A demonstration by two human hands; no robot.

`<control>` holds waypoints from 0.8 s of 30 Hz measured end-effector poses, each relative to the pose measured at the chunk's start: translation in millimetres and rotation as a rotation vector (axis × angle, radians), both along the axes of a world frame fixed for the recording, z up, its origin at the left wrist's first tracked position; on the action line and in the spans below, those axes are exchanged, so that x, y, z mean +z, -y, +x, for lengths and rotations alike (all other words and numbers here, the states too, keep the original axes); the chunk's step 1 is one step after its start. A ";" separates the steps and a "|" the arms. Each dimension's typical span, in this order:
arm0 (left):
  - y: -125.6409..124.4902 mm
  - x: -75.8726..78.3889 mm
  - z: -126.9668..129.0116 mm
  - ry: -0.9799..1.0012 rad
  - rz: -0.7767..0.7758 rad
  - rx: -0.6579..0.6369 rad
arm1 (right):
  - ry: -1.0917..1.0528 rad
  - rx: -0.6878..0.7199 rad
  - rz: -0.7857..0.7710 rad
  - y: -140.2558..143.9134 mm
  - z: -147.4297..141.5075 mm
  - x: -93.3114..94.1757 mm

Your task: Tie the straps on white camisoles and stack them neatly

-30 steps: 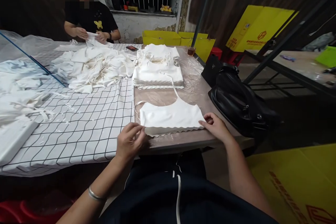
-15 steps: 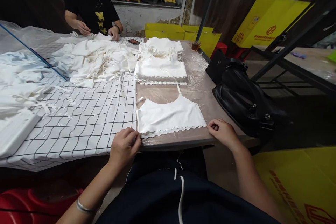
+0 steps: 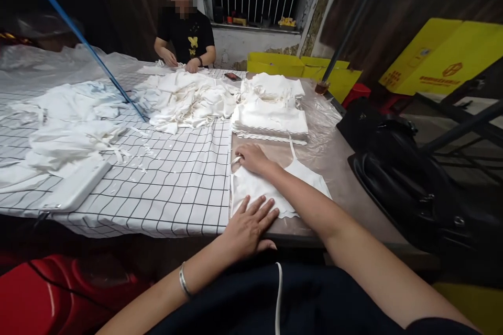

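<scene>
A white camisole top with thin straps and a wavy hem lies flat at the table's front edge. My left hand rests on its lower left part, fingers spread over the hem. My right hand reaches across to the top's upper left, its fingers closed on the left strap. The right strap stretches up toward a neat stack of white tops just behind. My right forearm hides part of the neckline and the middle of the top.
Left of the stack lies a loose heap of white garments on a checked cloth. A white flat box sits nearer. Across the table a co-worker handles white fabric. A black bag stands at right; a blue pole slants at left.
My left hand has gone from pinching the hem's left corner to lying flat on the top. My right hand has left the right hem corner and crossed to the left strap. The view has shifted left.
</scene>
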State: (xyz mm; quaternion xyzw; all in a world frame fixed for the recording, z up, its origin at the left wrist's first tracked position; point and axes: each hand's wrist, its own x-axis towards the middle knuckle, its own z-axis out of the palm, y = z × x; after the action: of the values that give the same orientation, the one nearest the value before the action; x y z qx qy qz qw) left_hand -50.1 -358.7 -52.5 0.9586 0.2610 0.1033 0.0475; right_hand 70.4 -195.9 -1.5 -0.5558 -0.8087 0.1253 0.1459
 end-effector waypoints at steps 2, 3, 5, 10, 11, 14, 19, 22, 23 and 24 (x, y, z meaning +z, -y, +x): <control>1.4 0.1 -1.3 0.007 -0.025 -0.003 | 0.006 -0.052 0.011 -12.7 -6.5 -1.6; 2.0 -0.1 -2.0 0.015 -0.033 -0.005 | 0.002 -0.080 0.021 -19.7 -6.6 0.1; 2.7 -1.6 -2.8 0.034 -0.036 -0.010 | -0.043 -0.178 0.010 -35.9 -3.0 9.5; 1.7 -6.7 -2.0 0.027 -0.013 -0.035 | -0.261 -0.430 -0.199 -76.4 16.0 62.1; 1.4 -7.2 -1.8 0.021 -0.009 -0.037 | -0.281 -0.448 -0.214 -81.4 20.3 74.0; 0.6 -7.9 -1.6 0.016 -0.006 -0.038 | -0.421 -0.498 -0.267 -88.0 32.3 101.9; 1.5 -7.1 0.4 0.049 -0.022 -0.032 | -0.801 -0.426 -0.348 -76.1 45.5 120.3; 2.3 0.6 -0.4 0.112 -0.089 -0.054 | -0.993 -0.330 -0.391 -59.2 52.4 126.2; 1.8 4.7 -3.1 0.163 -0.129 -0.068 | -1.016 -0.323 -0.399 -52.5 55.9 128.0; 0.7 9.2 -7.7 0.232 -0.171 -0.076 | -1.030 -0.321 -0.407 -45.7 60.3 129.4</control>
State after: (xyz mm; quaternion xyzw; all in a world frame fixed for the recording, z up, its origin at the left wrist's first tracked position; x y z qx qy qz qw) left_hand -57.8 -359.3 -43.3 0.9419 0.2251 0.1888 0.1626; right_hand 130.6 -150.2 127.9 -0.5558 -0.4983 0.5092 0.4283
